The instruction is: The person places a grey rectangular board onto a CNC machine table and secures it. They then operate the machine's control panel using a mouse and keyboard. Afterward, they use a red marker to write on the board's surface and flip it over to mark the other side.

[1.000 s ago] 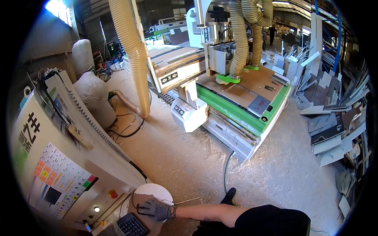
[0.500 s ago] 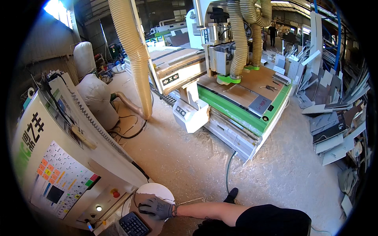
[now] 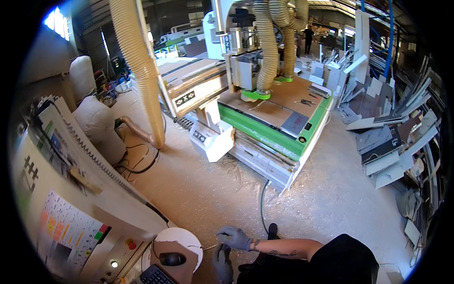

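Note:
Both my hands wear grey gloves and meet close together just right of a round white-rimmed stand (image 3: 195,244). My right hand (image 3: 235,238) comes in from the right, fingers loosely bent and pointing left. Below it my left hand (image 3: 223,266) points upward, its fingertips partly hidden near the right hand. No object shows in either; whether the hands touch is unclear. A black computer mouse (image 3: 172,259) lies uncovered on the stand's brown board (image 3: 182,274). Beside it, at the lower edge, sits a black keyboard (image 3: 158,274).
A white control cabinet (image 3: 101,208) with a screen (image 3: 71,232) and red stop button (image 3: 131,244) stands left. Ahead is a green-edged router table (image 3: 283,142) beneath a thick hose (image 3: 267,52). Panel offcuts (image 3: 378,137) pile up right. A thin hose (image 3: 263,203) crosses the floor.
My right hand has left the mouse and moved right, away from the stand. My left hand has come into view below it. The whole view has shifted slightly to the right.

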A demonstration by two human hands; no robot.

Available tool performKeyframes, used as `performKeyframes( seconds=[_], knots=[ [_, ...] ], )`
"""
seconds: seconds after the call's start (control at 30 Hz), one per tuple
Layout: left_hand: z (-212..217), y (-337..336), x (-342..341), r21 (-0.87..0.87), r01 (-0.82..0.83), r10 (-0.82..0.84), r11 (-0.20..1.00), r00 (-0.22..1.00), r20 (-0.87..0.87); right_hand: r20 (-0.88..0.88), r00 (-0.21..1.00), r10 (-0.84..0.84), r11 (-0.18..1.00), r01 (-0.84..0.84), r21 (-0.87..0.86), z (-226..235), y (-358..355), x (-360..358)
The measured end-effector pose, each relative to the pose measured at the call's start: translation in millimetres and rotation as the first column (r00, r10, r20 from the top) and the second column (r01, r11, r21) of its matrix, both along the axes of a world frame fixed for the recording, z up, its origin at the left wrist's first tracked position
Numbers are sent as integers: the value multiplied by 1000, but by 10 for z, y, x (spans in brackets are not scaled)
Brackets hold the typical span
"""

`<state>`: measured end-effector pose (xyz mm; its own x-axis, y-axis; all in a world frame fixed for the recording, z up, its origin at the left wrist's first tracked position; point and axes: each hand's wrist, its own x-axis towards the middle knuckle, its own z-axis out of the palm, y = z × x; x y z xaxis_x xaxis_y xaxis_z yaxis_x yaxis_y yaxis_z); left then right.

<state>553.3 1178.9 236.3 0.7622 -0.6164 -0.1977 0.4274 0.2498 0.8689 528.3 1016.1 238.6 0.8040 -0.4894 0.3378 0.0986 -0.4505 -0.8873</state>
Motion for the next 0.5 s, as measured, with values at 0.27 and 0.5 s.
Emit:
performKeyframes(
  seconds=[0.27,0.5],
  knots=[
    [397,-1719,-663,-314,346,-377,884,925,-42,-186,955,-229,945,264,194,123,-1325,-964],
    [297,-3503,-1969,-293,746,-757,599,646,97,-284,766,-577,814,511,-276,-120,-3270,-2669]
  ],
)
